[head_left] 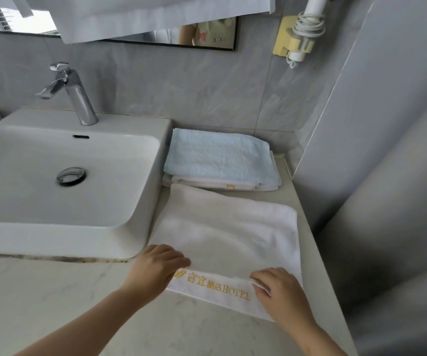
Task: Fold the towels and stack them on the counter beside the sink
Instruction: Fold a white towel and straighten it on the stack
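A white towel (228, 235) with gold hotel lettering lies spread flat on the marble counter (79, 299), right of the sink (61, 176). My left hand (156, 265) grips its near left edge, fingers curled over the hem. My right hand (279, 291) pinches the near right edge of the same towel. Behind it, against the wall, a folded light blue towel (220, 155) sits on top of a folded white towel (222, 185) with a small gold crown mark.
A chrome faucet (73, 93) stands at the back of the sink. Grey tiled wall closes in on the right. A wall-mounted hair dryer (302, 34) hangs above. White cloth (156, 16) hangs over the mirror at the top.
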A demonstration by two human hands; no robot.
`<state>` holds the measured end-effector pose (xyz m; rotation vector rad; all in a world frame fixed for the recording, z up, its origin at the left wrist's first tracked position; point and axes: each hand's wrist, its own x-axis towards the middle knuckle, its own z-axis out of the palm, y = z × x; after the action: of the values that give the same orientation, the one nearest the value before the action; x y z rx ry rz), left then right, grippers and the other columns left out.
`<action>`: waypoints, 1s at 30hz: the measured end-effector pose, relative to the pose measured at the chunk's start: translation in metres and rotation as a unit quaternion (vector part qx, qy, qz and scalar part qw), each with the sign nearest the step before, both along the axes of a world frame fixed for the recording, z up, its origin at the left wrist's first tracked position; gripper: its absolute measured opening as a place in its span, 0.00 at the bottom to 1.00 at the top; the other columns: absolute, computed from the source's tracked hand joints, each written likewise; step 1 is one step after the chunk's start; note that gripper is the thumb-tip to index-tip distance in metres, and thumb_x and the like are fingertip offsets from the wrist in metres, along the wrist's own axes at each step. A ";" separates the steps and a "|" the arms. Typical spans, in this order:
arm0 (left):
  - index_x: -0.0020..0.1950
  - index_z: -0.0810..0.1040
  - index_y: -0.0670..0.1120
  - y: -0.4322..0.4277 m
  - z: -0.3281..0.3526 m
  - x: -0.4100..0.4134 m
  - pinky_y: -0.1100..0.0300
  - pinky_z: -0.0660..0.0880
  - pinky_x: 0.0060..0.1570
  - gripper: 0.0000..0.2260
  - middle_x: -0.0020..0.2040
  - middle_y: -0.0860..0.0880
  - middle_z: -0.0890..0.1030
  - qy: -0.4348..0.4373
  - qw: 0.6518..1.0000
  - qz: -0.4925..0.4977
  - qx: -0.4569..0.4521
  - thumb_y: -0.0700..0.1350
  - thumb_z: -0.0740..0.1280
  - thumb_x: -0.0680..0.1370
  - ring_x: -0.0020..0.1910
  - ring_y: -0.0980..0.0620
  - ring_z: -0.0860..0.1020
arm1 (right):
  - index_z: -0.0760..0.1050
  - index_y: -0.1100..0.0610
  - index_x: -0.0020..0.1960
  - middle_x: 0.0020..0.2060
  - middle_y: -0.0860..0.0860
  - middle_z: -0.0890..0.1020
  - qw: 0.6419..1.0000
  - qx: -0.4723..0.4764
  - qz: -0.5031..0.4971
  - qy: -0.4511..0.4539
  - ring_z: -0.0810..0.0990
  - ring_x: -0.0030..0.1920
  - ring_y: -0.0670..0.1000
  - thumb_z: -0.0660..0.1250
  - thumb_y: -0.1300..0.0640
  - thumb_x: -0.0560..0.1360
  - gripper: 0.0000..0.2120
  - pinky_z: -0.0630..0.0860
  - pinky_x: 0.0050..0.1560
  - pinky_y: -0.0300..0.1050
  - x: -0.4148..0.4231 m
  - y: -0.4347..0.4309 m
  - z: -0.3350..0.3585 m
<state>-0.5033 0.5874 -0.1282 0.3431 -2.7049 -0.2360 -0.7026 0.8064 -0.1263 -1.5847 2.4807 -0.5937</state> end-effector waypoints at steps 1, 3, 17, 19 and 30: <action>0.43 0.83 0.55 -0.001 0.002 0.002 0.65 0.66 0.43 0.11 0.42 0.60 0.82 0.002 1.000 -0.002 -0.010 0.47 0.61 0.72 0.44 0.58 0.74 | 0.79 0.43 0.38 0.34 0.36 0.79 1.000 0.004 -0.007 0.004 0.76 0.35 0.40 0.69 0.53 0.59 0.09 0.58 0.35 0.24 0.001 0.003 0.003; 0.44 0.83 0.56 -0.003 -0.005 0.011 0.65 0.66 0.45 0.10 0.43 0.60 0.82 -0.016 0.999 -0.016 -0.022 0.47 0.61 0.72 0.43 0.57 0.77 | 0.78 0.42 0.37 0.33 0.35 0.77 0.999 0.004 0.006 0.032 0.72 0.36 0.38 0.65 0.50 0.59 0.07 0.58 0.33 0.24 -0.002 0.010 -0.005; 0.37 0.81 0.47 -0.017 -0.024 0.039 0.63 0.76 0.44 0.26 0.46 0.50 0.84 0.025 0.986 -0.069 -0.151 0.45 0.46 0.84 0.45 0.52 0.81 | 0.66 0.46 0.44 0.46 0.41 0.80 0.999 -0.030 0.025 0.012 0.76 0.44 0.40 0.61 0.59 0.71 0.08 0.72 0.38 0.30 -0.005 0.038 -0.011; 0.40 0.84 0.46 -0.021 -0.022 0.041 0.61 0.71 0.51 0.27 0.47 0.50 0.84 0.021 0.983 -0.088 -0.161 0.44 0.46 0.84 0.49 0.51 0.80 | 0.64 0.46 0.40 0.45 0.42 0.80 0.995 -0.040 0.068 0.054 0.73 0.45 0.41 0.64 0.59 0.64 0.12 0.73 0.38 0.31 -0.006 0.043 -0.013; 0.49 0.74 0.45 -0.032 -0.025 0.046 0.59 0.80 0.37 0.15 0.45 0.46 0.84 -0.042 0.977 -0.111 -0.179 0.42 0.48 0.83 0.43 0.48 0.84 | 0.79 0.51 0.36 0.46 0.50 0.82 0.985 -0.068 0.074 0.140 0.80 0.47 0.47 0.61 0.52 0.64 0.08 0.77 0.34 0.35 -0.002 0.051 -0.018</action>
<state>-0.4571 0.5552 -0.1531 -0.0562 -2.7938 0.2105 -0.7041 0.8578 -0.1447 -2.0103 2.5286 -0.5644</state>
